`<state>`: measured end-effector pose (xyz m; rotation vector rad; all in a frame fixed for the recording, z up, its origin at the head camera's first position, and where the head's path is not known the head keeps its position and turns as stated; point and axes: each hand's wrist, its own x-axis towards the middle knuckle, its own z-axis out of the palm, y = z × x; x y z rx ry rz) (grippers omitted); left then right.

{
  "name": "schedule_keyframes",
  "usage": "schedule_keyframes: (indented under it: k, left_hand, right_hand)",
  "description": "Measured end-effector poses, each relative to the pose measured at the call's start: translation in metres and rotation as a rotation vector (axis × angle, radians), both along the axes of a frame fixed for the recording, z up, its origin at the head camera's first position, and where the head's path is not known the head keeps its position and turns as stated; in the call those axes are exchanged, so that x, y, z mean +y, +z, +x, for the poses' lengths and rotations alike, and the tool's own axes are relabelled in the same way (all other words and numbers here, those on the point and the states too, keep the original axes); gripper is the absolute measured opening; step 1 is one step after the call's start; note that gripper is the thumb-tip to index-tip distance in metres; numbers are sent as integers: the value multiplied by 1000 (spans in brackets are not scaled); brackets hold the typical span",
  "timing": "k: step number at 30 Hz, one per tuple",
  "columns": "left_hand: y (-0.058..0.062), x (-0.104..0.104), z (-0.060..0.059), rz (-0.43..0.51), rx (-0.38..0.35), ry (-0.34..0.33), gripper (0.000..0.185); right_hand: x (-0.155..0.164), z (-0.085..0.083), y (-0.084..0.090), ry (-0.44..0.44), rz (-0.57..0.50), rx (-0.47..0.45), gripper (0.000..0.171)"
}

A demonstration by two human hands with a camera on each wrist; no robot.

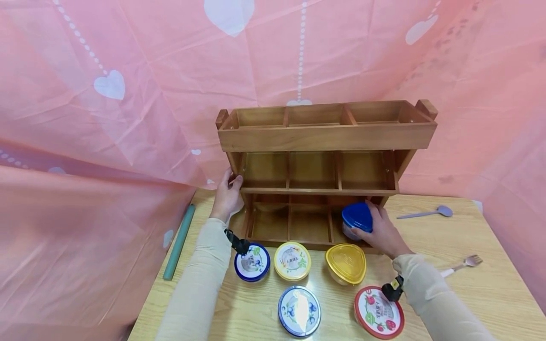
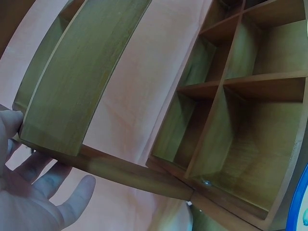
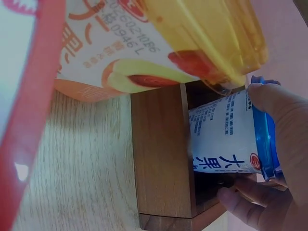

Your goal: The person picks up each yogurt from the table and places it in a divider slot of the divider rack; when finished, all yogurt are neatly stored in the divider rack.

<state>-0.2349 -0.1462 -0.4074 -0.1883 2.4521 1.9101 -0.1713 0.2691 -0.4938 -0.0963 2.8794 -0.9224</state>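
Presently I log one blue-lidded cup (image 1: 357, 219), gripped by my right hand (image 1: 381, 233): fingers over the blue lid, thumb under the printed white wall, as the right wrist view confirms (image 3: 226, 139). The cup is tilted on its side at the mouth of the bottom-right compartment of the wooden rack (image 1: 326, 135), partly inside it.

Item: my left hand (image 1: 227, 195), well apart from the grip, across the rack. Its fingers are straight and press against the rack's left side post at the middle tier; the left wrist view shows the fingers (image 2: 72, 202) spread along the wood, curled round nothing.

Item: rack, three tiers of three compartments each, standing on a light wooden table (image 1: 482, 293).

Item: yellow-lidded container (image 1: 346, 263), just below the gripping hand, on the table in front of the rack.

Item: yellow-rimmed cup (image 1: 292, 261), beside it, farther from the grip.

Item: dark-blue-rimmed cup (image 1: 252, 262), farther still, near my left forearm.

Item: blue-rimmed cup with berry print (image 1: 299, 310), toward me from the grip.

Item: red-rimmed cup (image 1: 378, 318), under my right wrist.

Item: fork (image 1: 462, 265) and spoon (image 1: 425, 212), outboard of the gripping hand.

Item: green rod (image 1: 179, 241), at the table's far left edge.
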Motion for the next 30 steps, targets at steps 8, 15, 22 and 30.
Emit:
schedule_keyframes:
  k: [8, 15, 22, 30]
  left_hand:
    - [3, 0, -2, -3, -21, 1, 53]
    - [3, -1, -2, -12, -8, 6, 51]
    - [2, 0, -2, -1, -15, -2, 52]
    - [-4, -1, -5, 21, 44, 8, 50]
  right_hand:
    - [3, 16, 19, -14, 1, 97, 108]
    - [1, 42, 45, 34, 43, 135, 100]
    - [-9, 69, 59, 146, 96, 220, 94]
    - [-17, 91, 54, 240, 130, 278, 93]
